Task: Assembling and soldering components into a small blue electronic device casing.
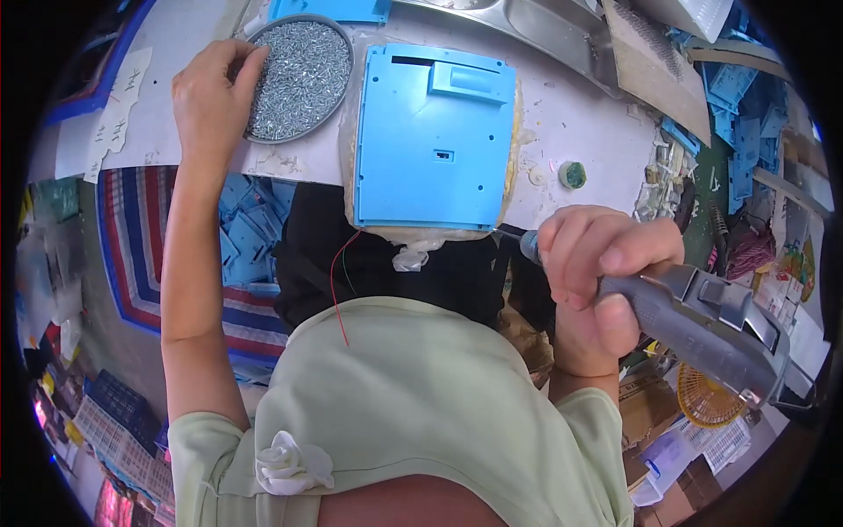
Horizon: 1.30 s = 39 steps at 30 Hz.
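Note:
My left hand (211, 92) reaches into the left rim of a round grey tray (338, 92) full of small silver screws, fingertips pinched among them. A flat blue plastic housing (430, 136) lies back side up on a padded block at the bench edge, with a red wire (336, 281) hanging from under it. My right hand (601, 272) grips a grey electric screwdriver (711, 321), its bit pointing left toward the housing's lower right corner and apart from it.
A white workbench (580, 123) carries a small green roll (572, 174) and loose small parts at the right. Stacks of blue plastic parts (746, 105) lie far right and below the bench at left (250, 228). An orange fan guard (707, 400) sits low right.

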### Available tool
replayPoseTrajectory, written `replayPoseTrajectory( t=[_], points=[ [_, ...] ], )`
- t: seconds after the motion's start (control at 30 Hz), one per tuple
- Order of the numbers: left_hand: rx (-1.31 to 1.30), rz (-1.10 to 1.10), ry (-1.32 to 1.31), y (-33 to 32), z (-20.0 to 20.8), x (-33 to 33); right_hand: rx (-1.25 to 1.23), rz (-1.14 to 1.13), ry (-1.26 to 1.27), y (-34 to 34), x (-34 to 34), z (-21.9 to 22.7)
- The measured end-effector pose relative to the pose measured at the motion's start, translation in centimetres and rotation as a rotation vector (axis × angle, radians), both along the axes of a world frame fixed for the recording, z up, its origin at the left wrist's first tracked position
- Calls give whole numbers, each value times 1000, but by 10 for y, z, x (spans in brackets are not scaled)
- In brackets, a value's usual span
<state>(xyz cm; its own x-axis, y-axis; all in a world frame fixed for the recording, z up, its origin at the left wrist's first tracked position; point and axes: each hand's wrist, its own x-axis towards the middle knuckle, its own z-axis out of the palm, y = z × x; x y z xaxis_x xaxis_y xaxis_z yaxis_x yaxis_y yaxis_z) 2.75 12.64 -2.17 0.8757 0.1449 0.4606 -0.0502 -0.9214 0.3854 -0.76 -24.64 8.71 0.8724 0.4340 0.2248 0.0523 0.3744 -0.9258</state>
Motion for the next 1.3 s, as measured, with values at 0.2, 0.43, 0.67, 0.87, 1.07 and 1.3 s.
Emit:
replayPoseTrajectory(
  t=[0.2, 0.43, 0.67, 0.87, 1.07, 1.3],
  points=[
    [65, -76, 180, 3, 12, -3, -11, 19, -15, 0, 1, -3],
    [-65, -481, -39, -87, 47, -43, -26, 2, -90, 1, 0, -8],
    [-147, -712, 38, -125, 34, -42, -91, 165, -349, 8, 11, -20],
    [-141, -712, 87, -124, 35, -40, 9, 193, -322, 13, 33, -3],
    [-217, -720, 112, -123, 32, -40, -64, 169, -400, 34, 41, -23],
    [-215, -720, 109, -121, 32, -39, -17, 109, -286, 31, 63, -1]
  ],
)
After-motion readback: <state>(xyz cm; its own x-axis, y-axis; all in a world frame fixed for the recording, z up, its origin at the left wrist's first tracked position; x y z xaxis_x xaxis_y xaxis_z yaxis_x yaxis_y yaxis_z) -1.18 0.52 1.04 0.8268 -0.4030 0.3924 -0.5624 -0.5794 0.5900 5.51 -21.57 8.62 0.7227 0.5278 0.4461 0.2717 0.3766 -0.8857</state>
